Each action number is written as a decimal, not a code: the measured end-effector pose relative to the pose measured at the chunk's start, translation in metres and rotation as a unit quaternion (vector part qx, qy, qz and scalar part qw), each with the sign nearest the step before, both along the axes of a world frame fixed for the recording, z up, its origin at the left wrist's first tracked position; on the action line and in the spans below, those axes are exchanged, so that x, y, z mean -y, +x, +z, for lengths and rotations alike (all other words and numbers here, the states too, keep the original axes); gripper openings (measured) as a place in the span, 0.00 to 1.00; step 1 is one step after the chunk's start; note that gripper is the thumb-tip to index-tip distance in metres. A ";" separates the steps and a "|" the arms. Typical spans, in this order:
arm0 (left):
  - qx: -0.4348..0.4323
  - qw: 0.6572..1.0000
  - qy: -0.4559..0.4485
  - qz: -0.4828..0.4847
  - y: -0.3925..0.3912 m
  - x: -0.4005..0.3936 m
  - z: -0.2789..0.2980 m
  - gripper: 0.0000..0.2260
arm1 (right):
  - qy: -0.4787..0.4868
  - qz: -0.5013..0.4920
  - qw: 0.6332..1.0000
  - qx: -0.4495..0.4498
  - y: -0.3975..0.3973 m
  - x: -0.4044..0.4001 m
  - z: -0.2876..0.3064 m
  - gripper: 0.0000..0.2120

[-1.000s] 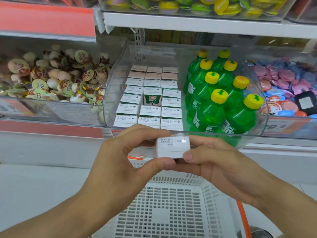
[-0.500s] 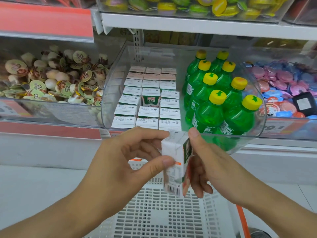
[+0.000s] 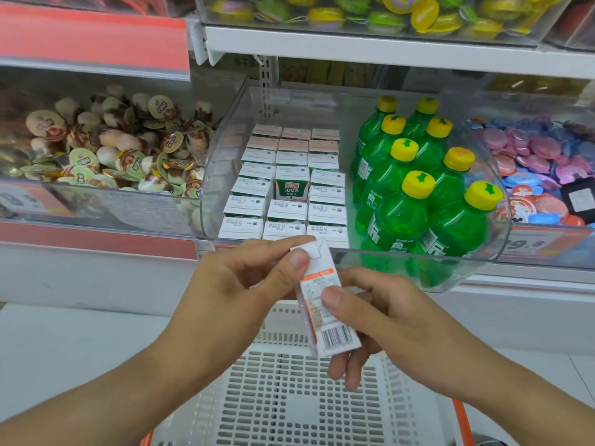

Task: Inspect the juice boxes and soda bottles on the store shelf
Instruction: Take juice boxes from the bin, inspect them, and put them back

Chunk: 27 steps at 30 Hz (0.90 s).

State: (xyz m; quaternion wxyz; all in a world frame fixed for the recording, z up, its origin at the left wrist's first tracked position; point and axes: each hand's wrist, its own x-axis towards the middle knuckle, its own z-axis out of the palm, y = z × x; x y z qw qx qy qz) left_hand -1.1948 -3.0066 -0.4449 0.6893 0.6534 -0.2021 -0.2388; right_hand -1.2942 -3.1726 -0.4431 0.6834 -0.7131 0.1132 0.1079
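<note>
I hold a small white juice box (image 3: 325, 304) upright in front of the shelf, its barcode side facing me. My left hand (image 3: 238, 294) pinches its top corner. My right hand (image 3: 383, 320) grips its lower half, thumb on the front. Behind it a clear plastic bin (image 3: 222, 162) holds rows of juice boxes (image 3: 289, 194) on the left, one raised and showing a green "100%" label. Several green soda bottles (image 3: 418, 201) with yellow caps stand on the bin's right side.
A white perforated shopping basket (image 3: 289, 397) with orange trim sits below my hands. A bin of brown-and-white snack cups (image 3: 112, 146) is at left, a bin of pink and blue round packs (image 3: 541, 169) at right, and a shelf of yellow-green items (image 3: 370, 11) above.
The juice box turned from lying top-up between both hands to standing upright. Its barcode side now faces me, and my right thumb has moved onto its front.
</note>
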 end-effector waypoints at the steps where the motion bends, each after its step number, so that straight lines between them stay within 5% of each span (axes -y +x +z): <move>1: -0.002 1.000 0.001 0.003 0.000 0.000 -0.001 0.14 | 0.013 0.012 1.000 -0.001 0.000 0.000 0.001 0.18; 22: 0.051 0.998 0.023 0.020 -0.002 -0.003 0.001 0.15 | 0.016 0.098 0.995 -0.005 -0.001 0.004 0.002 0.24; 27: 0.042 0.998 0.041 0.005 0.002 -0.005 0.002 0.15 | 0.005 -0.013 1.000 0.007 0.001 -0.004 -0.004 0.24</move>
